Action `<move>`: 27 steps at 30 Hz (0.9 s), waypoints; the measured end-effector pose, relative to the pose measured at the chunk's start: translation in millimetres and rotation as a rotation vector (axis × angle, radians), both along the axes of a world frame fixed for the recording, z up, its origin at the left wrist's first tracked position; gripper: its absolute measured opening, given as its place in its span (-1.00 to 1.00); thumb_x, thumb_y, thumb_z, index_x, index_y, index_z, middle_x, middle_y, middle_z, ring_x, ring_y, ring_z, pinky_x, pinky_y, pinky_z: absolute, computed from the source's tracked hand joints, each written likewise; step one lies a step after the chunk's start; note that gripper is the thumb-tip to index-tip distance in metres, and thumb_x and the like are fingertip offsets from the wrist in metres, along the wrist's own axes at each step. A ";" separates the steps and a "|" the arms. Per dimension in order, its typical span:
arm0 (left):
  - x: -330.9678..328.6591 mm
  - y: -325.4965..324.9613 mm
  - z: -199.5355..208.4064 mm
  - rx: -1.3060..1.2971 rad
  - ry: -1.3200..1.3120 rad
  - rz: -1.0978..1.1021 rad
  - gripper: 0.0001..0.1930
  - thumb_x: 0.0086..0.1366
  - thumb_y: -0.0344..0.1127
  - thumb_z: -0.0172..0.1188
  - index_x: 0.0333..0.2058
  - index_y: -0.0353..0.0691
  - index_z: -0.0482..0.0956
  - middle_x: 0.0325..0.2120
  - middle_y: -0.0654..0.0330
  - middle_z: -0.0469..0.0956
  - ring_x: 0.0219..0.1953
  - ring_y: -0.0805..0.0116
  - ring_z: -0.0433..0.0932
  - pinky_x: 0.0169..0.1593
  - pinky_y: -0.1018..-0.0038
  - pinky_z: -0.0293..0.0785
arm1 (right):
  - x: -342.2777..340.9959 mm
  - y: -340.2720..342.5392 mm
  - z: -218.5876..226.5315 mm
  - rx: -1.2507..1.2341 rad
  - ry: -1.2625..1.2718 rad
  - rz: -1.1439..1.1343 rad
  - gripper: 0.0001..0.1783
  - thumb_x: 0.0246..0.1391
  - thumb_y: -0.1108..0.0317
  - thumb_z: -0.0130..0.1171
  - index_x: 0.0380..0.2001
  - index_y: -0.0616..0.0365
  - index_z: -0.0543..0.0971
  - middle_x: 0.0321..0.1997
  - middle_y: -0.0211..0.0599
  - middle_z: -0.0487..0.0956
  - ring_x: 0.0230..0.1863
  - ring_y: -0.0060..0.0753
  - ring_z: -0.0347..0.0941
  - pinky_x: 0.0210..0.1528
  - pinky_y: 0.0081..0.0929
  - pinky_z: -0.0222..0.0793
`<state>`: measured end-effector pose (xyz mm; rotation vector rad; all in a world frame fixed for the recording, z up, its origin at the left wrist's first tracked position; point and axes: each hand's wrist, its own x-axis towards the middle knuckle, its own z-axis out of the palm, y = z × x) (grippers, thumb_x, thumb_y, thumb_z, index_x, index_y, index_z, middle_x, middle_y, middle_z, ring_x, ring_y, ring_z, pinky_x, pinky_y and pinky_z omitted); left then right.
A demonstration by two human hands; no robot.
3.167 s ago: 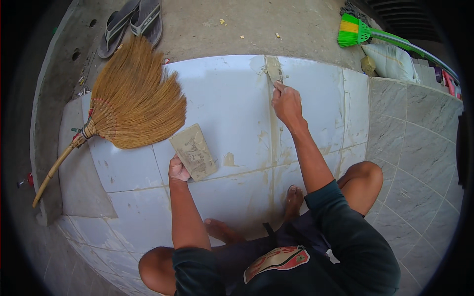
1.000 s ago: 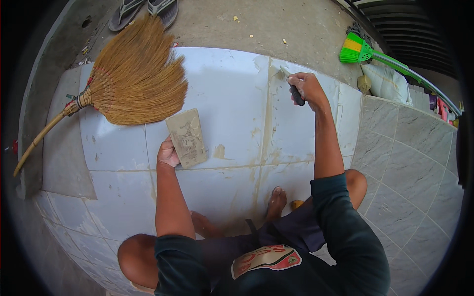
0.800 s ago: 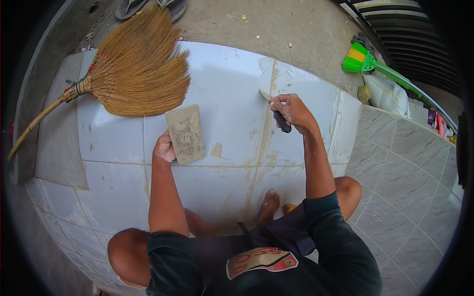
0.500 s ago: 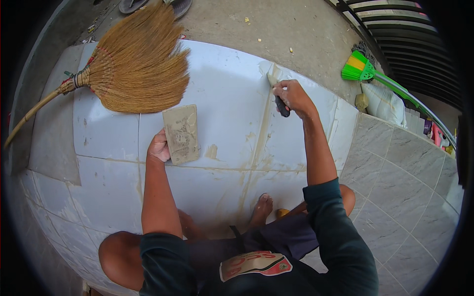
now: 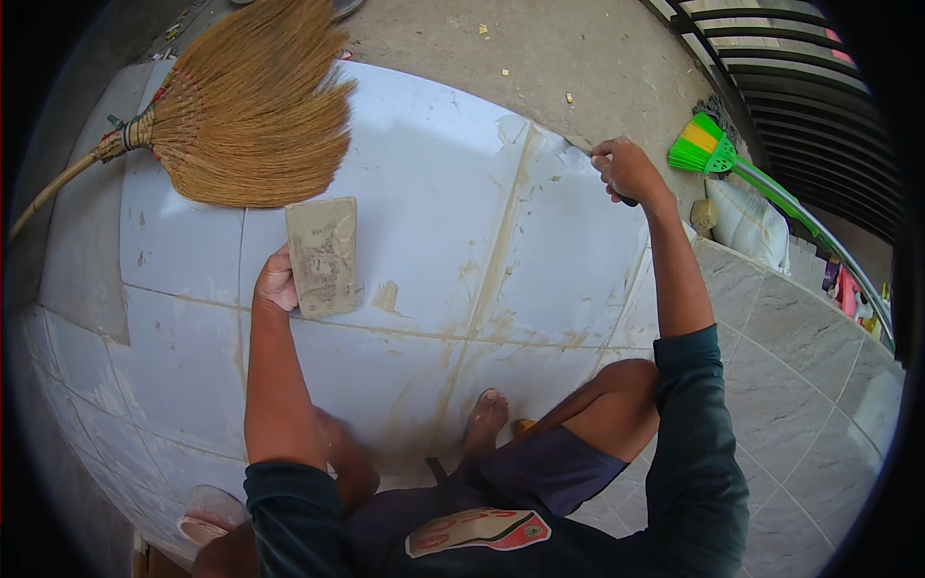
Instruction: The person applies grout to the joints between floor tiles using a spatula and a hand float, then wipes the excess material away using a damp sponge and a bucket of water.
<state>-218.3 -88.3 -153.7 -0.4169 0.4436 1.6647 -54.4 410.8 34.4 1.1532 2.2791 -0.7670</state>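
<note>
My left hand [image 5: 277, 280] grips the edge of a flat rectangular board [image 5: 324, 252] smeared with greyish-beige paste and holds it up over the white tiles [image 5: 414, 193]. Farther off to the right, my right hand [image 5: 631, 171] is closed round a putty knife [image 5: 629, 202]. Its black handle end shows below the fist, and the blade, mostly hidden, points up-left at the far edge of the tiles. A beige grout line [image 5: 503, 231] runs between the tiles, with smears of paste beside it.
A straw broom [image 5: 251, 116] lies at the far left. Beyond the tiles is a concrete floor [image 5: 434, 39]. At the right are a green-and-yellow broom [image 5: 703, 144], a white sack [image 5: 750, 217], a black metal grille [image 5: 790, 82] and grey tiles [image 5: 771, 356]. A bucket [image 5: 214, 509] stands behind my left elbow.
My right hand has moved right with the putty knife, away from the grout line to the far tile edge. My left hand and the board appear slightly farther left as the view shifts.
</note>
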 end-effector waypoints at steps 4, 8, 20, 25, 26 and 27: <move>0.8 1.8 -4.5 -0.041 -0.005 0.024 -0.40 0.15 -0.51 0.12 0.22 -0.35 0.31 0.04 -0.04 0.54 0.02 0.11 0.60 0.11 0.17 0.55 | -8.4 -34.5 -21.7 0.100 0.093 0.061 -0.75 0.08 0.44 0.02 -0.40 0.42 0.61 -0.57 0.14 0.56 -0.67 -0.11 0.54 -0.55 -0.24 0.51; 1.3 3.3 -0.3 0.001 0.043 0.022 -0.39 0.16 -0.47 0.17 0.23 -0.34 0.30 0.05 -0.03 0.53 0.03 0.13 0.59 0.10 0.18 0.55 | -40.7 -54.5 -17.4 0.089 0.177 0.119 -0.74 0.11 0.42 0.03 -0.35 0.44 0.61 -0.60 0.06 0.55 -0.70 -0.18 0.51 -0.55 -0.28 0.50; 5.9 -5.8 25.4 0.078 0.236 0.080 -0.46 0.29 -0.41 0.09 0.25 -0.32 0.28 0.07 0.04 0.52 -0.01 0.25 0.61 0.09 0.25 0.56 | 1.7 -145.3 40.5 -0.365 -0.048 0.404 -0.63 0.30 0.30 0.01 0.07 0.26 0.52 -0.52 -0.41 0.41 -0.61 -0.63 0.33 -0.63 -0.57 0.36; -13.8 -57.8 144.1 -0.211 0.530 -0.102 -0.49 0.35 -0.36 0.03 0.25 -0.31 0.26 0.02 0.10 0.54 -0.07 0.35 0.62 0.03 0.35 0.58 | 4.2 -222.9 -13.4 -0.229 0.362 1.113 -0.77 0.05 0.52 0.05 -0.22 0.33 0.58 -0.46 0.13 0.58 -0.39 0.14 0.56 -0.31 -0.03 0.48; -15.8 -70.9 173.5 -0.306 0.566 -0.162 -0.50 0.36 -0.35 0.02 0.25 -0.31 0.26 0.01 0.12 0.54 -0.10 0.38 0.62 0.02 0.38 0.58 | 1.0 -244.5 -18.0 -0.159 0.380 1.222 -0.81 0.00 0.56 0.05 -0.30 0.31 0.59 -0.44 0.10 0.59 -0.35 0.13 0.58 -0.31 -0.03 0.49; -12.7 -86.9 203.6 -0.466 0.594 -0.194 -0.51 0.37 -0.35 0.00 0.25 -0.30 0.27 0.00 0.13 0.54 -0.12 0.40 0.61 0.00 0.38 0.59 | -1.8 -261.3 -26.9 -0.168 0.408 1.226 -0.81 0.00 0.56 0.05 -0.30 0.31 0.59 -0.44 0.10 0.59 -0.35 0.13 0.58 -0.31 -0.03 0.49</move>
